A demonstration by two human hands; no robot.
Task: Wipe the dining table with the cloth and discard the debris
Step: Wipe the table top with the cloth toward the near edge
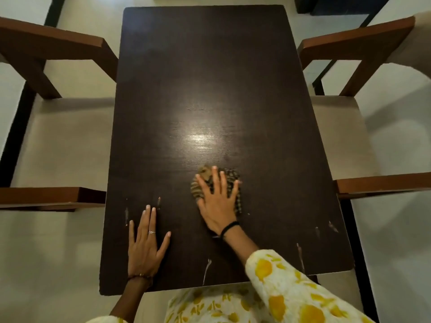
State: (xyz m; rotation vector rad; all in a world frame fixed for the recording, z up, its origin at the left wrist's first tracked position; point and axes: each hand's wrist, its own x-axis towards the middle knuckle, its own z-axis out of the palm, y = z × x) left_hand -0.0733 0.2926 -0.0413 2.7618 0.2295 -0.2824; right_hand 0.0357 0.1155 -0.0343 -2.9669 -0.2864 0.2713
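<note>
A dark brown dining table (pixel 210 78) fills the middle of the head view. A small brown striped cloth (pixel 229 177) lies bunched on its near half, right of centre. My right hand (pixel 218 203) presses flat on the cloth with straight, spread fingers, hiding most of it. My left hand (pixel 144 243) rests flat on the bare tabletop near the front left edge, fingers straight. Pale scuffs and small specks (pixel 159 201) mark the surface near the front edge.
A wooden chair with a pale seat (pixel 60 136) stands at the table's left side. Another chair (pixel 345 136) stands at the right. The floor around is pale tile with dark lines. A dark object (pixel 331 4) sits beyond the far right corner.
</note>
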